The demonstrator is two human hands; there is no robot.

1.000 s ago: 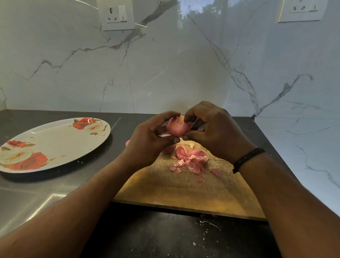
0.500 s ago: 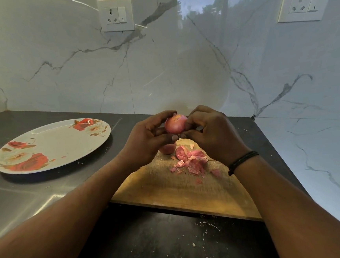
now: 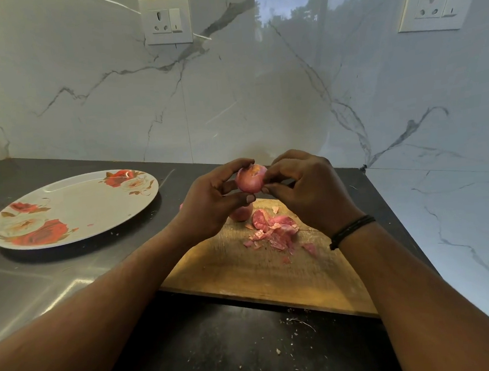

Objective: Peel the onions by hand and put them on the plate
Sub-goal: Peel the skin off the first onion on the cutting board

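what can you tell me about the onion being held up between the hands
The onion is small, round and pinkish red, with a smooth, slightly shiny skin and a paler, rough patch at its top end. It is held in the air above the far edge of the wooden cutting board, gripped between the fingertips of the left hand and the right hand.

Both your forearms reach forward and converge in front of you. Your left hand [image 3: 209, 201] curls its fingers and thumb toward your right hand [image 3: 305, 189], whose fingertips pinch inward to meet them. A dark band circles your right wrist.
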